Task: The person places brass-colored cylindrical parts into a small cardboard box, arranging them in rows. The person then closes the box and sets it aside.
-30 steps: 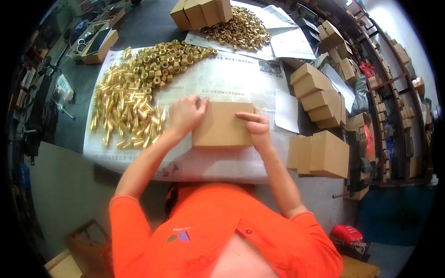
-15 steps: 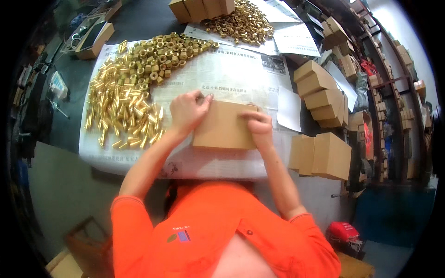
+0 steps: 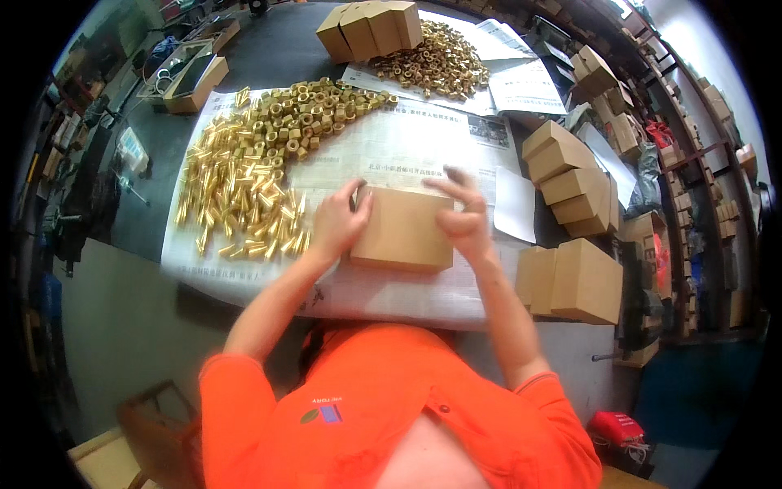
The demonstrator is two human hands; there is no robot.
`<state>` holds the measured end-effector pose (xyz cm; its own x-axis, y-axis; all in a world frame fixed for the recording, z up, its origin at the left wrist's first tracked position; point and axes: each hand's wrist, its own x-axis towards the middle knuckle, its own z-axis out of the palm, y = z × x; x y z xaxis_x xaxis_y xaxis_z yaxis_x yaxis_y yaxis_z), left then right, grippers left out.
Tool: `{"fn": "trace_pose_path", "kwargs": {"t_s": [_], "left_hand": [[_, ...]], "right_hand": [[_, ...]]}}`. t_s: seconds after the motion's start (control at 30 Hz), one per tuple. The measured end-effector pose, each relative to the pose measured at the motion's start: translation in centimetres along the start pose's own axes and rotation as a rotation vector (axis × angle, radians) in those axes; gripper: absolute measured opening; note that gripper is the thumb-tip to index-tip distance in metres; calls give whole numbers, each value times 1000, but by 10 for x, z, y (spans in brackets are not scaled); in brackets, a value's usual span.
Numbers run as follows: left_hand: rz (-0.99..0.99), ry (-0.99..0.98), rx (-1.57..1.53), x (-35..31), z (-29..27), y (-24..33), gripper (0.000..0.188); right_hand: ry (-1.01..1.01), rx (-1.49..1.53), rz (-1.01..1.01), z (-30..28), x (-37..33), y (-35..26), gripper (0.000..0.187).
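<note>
A closed brown cardboard box (image 3: pixel 401 231) lies on the newspaper (image 3: pixel 415 147) in front of me. My left hand (image 3: pixel 339 222) grips its left side, the thumb along the upper left edge. At the box's right edge is my right hand (image 3: pixel 466 215), its index and middle fingers stretched out and apart and a little blurred. Whether its palm touches the box I cannot tell. To the left of the box spreads a heap of pointed brass fittings (image 3: pixel 244 200), with a pile of brass hex nuts (image 3: pixel 297 114) behind them.
Another heap of small brass nuts (image 3: pixel 444 69) lies at the back, beside a row of cardboard boxes (image 3: pixel 371 31). More cardboard boxes (image 3: pixel 570 183) stand along the right, and a pair (image 3: pixel 582 281) sits nearer. A white sheet (image 3: pixel 515 205) lies between. Shelves (image 3: pixel 692 163) line the far right.
My right hand's fingers have lifted from the box top and spread outward. The left hand keeps its hold on the box's left side. The whole view has shifted slightly.
</note>
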<state>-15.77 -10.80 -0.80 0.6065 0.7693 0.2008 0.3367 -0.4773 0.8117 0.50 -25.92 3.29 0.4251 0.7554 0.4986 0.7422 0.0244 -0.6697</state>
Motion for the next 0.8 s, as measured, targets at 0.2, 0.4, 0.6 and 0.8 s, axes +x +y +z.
{"fn": "trace_pose_path", "kwargs": {"t_s": [0.2,0.4,0.6,0.8], "left_hand": [[-50,34,-49,-43,-3,1,37],[-35,41,-40,-45,-6,-1,35],[-65,-6,-51,-44,-6,4,33],[-7,44,-67,-43,0,-4,31]], "right_hand": [[-81,218,243,38,-25,-40,19],[-51,623,333,21,1,-73,15],[-51,662,362,30,9,-49,19],[-103,198,233,30,9,2,15]]}}
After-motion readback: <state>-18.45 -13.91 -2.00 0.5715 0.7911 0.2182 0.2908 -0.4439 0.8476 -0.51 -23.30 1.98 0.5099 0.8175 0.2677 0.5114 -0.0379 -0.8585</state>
